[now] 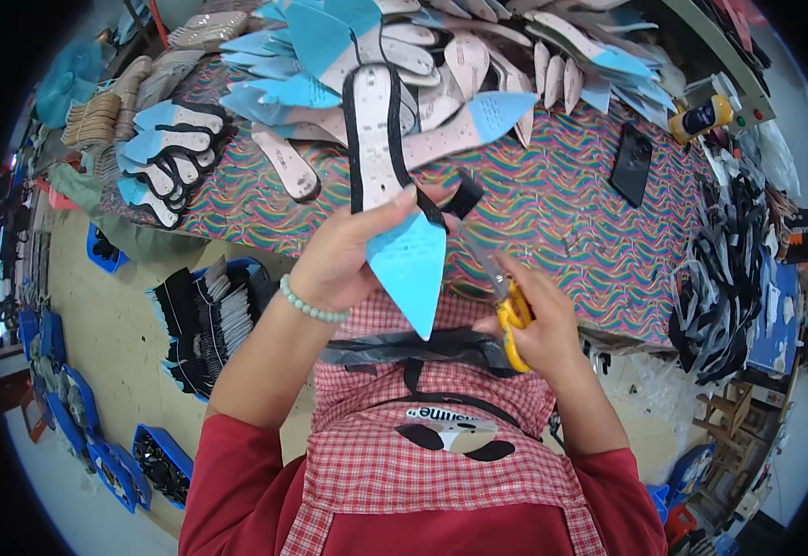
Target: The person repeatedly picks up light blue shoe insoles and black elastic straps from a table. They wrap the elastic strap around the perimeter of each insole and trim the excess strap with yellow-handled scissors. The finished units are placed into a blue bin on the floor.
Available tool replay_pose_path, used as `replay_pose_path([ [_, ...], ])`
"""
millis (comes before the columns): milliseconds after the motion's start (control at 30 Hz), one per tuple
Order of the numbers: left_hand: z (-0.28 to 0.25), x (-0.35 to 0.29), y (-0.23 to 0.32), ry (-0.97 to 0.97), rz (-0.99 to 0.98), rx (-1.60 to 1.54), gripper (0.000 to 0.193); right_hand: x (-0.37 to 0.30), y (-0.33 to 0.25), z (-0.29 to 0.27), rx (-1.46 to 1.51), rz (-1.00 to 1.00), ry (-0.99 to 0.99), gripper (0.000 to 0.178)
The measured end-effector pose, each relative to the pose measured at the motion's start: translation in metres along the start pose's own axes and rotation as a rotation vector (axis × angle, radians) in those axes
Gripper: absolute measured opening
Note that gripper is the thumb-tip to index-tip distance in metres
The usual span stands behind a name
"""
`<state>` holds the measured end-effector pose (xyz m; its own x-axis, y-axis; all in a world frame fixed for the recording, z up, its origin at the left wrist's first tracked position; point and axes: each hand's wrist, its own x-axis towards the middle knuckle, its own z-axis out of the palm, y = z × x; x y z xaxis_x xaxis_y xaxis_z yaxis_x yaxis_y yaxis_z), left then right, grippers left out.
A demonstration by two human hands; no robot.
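Note:
My left hand (343, 250), with a bead bracelet at the wrist, is closed on a pointed shoe insole (381, 120). Its heel end is pale pink and points away from me; its blue toe points toward me. Black edging runs round the heel and down both sides. From the right edge, by the fingertips, a short black strip end (464, 193) sticks out. My right hand (545, 320) is closed round yellow-handled scissors (515, 320). Their blades point up and left toward that strip, a little apart from the blue toe. The blades are slightly blurred.
A patterned cloth (552, 232) covers the table. Piled insoles (469, 65) lie at the back, edged ones (172, 148) at the left. At the right are a black phone (631, 165), a yellow bottle (700, 119) and hanging black strips (719, 269). A filled blue bin (209, 315) stands below left.

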<state>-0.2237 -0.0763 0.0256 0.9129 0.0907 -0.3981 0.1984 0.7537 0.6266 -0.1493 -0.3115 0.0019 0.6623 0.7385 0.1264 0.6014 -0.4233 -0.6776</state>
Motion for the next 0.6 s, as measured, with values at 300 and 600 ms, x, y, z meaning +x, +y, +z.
replay_pose_path([
  [300,0.009,0.011,-0.030,-0.007,0.217,0.466,0.029,-0.041,0.057,-0.051,-0.701,-0.013,0.207,0.036],
  [600,0.009,-0.010,-0.046,-0.055,0.570,0.448,0.035,0.011,0.006,0.026,0.180,-0.030,-0.013,0.019],
])
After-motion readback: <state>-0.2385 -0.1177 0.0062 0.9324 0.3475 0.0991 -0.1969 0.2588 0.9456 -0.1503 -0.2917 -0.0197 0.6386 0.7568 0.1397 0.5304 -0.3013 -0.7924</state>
